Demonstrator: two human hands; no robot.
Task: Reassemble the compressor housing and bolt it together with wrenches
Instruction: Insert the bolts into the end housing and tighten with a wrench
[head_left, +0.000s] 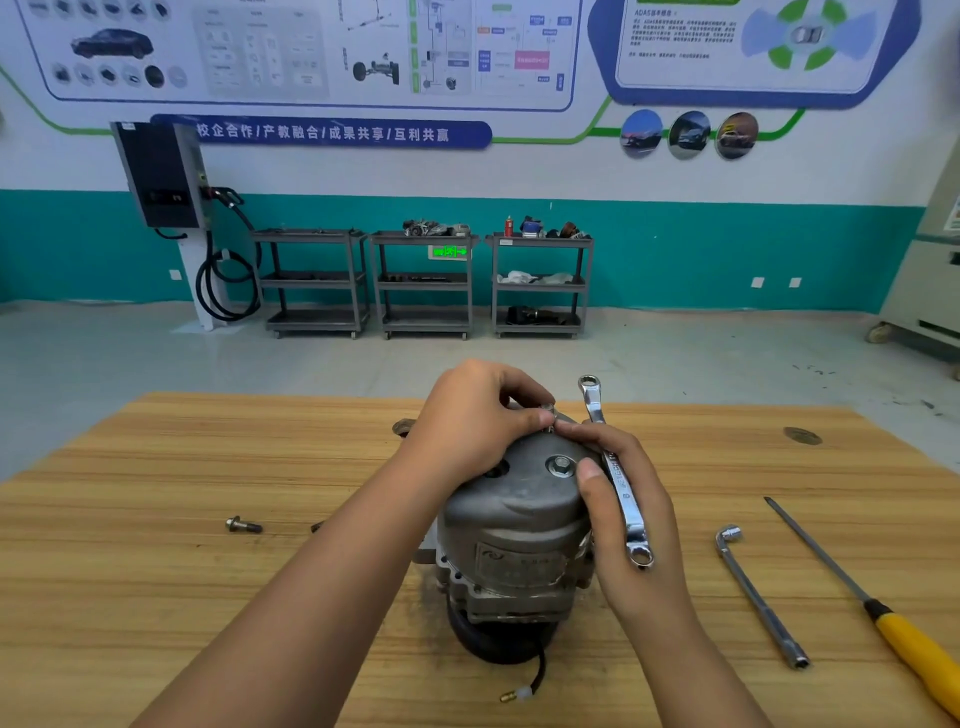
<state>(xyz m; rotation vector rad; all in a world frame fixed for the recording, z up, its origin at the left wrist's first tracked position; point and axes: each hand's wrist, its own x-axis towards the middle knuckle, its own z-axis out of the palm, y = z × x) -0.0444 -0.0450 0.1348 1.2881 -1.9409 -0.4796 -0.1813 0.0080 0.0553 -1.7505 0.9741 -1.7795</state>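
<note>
Grey cast-metal compressor housing (519, 525) stands at the centre of a pale wooden bench (156, 467), one hex bolt (561, 464) seated in its cover. The left hand (467, 421) pinches a second bolt (549, 415) at the far rim, and the right hand (665, 530) grips a silver ring spanner (621, 480). A loose flanged bolt (243, 526) on the bench suggests most of the tightening remains.

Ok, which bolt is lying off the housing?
The loose bolt lying on its side on the wooden table, left of the compressor housing. The seated bolt is in the cover; the left hand pinches a third bolt.
</note>
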